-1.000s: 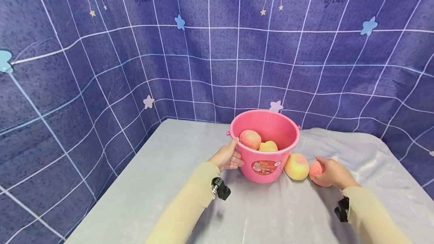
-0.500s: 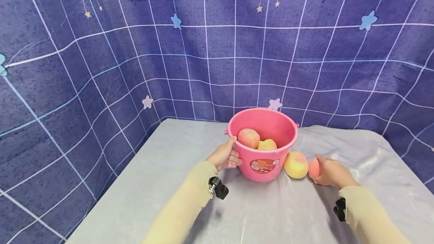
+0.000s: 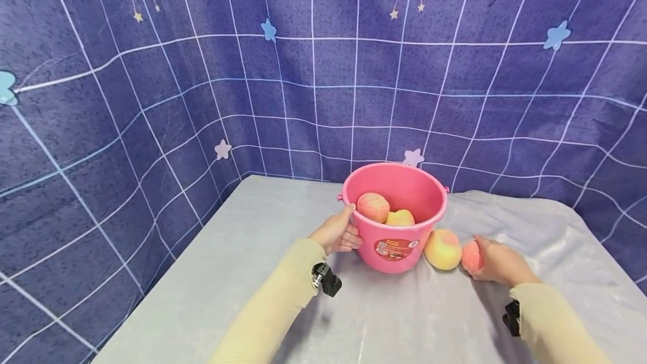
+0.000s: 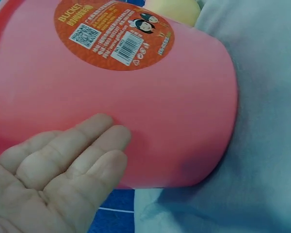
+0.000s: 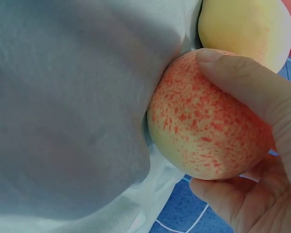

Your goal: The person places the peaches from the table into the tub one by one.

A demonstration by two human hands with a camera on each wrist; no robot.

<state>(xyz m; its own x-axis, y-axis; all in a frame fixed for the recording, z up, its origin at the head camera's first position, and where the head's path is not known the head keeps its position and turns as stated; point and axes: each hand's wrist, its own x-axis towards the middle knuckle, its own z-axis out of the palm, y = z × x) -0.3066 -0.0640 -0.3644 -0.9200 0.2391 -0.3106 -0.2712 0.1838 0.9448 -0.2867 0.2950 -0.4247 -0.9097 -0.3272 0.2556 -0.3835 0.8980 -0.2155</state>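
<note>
A pink bucket [image 3: 371,240] stands upright with a red-blushed peach [image 3: 373,207] and a yellow one inside. My left hand [image 3: 336,233] holds its left side, thumb over the rim and fingers against the outer wall. In the left wrist view, those fingers [image 4: 94,128] lie near the bucket's orange label [image 4: 99,36]. My right hand [image 3: 502,261] grips a red-speckled peach [image 5: 203,121], with the thumb on one side and fingers on the other. Between that peach and the bucket sits a yellow peach with a pink blush [image 3: 442,249].
A pale grey cloth covers the table [image 3: 242,223], wrinkled toward the right. Behind and to the left hangs a blue curtain [image 3: 283,94] with a light grid pattern, stars and clouds. A small black camera mount [image 3: 327,280] is worn on the left wrist.
My right hand has shifted slightly round the red-speckled peach, which stays beside the yellow one. The left hand keeps its hold on the bucket. The head view sways a little.
</note>
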